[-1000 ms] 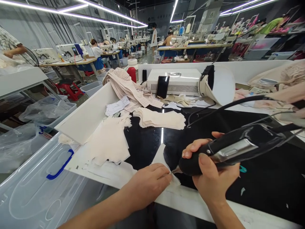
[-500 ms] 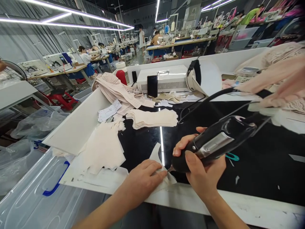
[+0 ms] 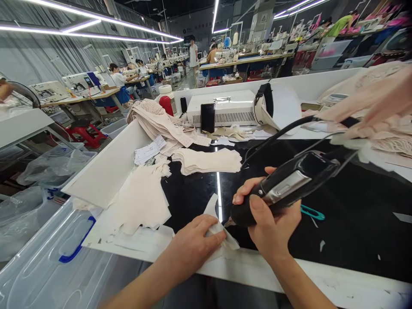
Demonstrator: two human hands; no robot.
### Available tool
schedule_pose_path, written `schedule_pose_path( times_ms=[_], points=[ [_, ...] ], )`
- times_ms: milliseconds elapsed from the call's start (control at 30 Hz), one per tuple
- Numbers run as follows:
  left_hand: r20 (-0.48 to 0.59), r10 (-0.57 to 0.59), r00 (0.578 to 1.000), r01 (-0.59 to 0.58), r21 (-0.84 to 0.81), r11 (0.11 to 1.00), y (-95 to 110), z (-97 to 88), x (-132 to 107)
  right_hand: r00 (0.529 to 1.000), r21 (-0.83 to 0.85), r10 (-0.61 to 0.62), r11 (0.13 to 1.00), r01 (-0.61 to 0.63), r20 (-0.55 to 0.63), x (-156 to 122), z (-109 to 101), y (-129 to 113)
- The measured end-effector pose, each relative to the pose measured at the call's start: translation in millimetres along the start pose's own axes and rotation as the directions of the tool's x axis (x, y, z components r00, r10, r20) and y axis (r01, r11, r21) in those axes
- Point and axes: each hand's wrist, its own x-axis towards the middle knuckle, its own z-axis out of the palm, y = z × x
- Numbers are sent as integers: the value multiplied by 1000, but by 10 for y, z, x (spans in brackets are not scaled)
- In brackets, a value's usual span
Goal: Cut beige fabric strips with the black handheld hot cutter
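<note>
My left hand [image 3: 198, 236] presses a small cream fabric piece [image 3: 211, 206] onto the black tabletop [image 3: 354, 206] near its front edge, thumb and fingers drawn together on the cloth. Wrapped in my right hand [image 3: 273, 225] is a black corded electric hand tool [image 3: 289, 184] with a silver plate on its side. Its front end points down to the left, close beside the cloth and my left fingertips. The tool's tip is mostly hidden, so I cannot tell whether it touches the fabric.
Cream fabric pieces lie stacked [image 3: 207, 161] behind my hands and spread [image 3: 141, 197] to the left. Teal snips [image 3: 312, 212] rest at right. Behind stand a phone [image 3: 207, 118], a white vented box [image 3: 228, 105] and a visor [image 3: 280, 103]. The tool's cable [image 3: 277, 137] crosses the table.
The tool and my right hand have shifted slightly left and up, uncovering more of the teal snips. Fabric by my left fingers lies a little differently; that hand stays in place.
</note>
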Motion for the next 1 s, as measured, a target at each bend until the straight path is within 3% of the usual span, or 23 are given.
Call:
schedule_pose_path(
  times_ms=[200, 600, 767, 900, 1000],
  points=[
    [-39, -14, 999, 14, 8, 1000, 10, 13, 10, 1000, 7, -2, 1000, 2, 25, -19, 19, 47],
    [-19, -34, 999, 34, -10, 999, 13, 32, 7, 1000, -5, -13, 1000, 13, 4, 41, 59, 105],
    [16, -63, 998, 63, 9, 998, 134, 70, -32, 1000, -29, -7, 1000, 8, 26, 39, 47, 105],
    [83, -83, 993, 84, -9, 996, 270, 2, -59, 999, -35, -2, 999, 4, 41, 23, -27, 28],
    [81, -94, 992, 98, -46, 994, 183, -87, 13, 1000, -27, 12, 1000, -11, 28, -3, -77, -14]
  ],
)
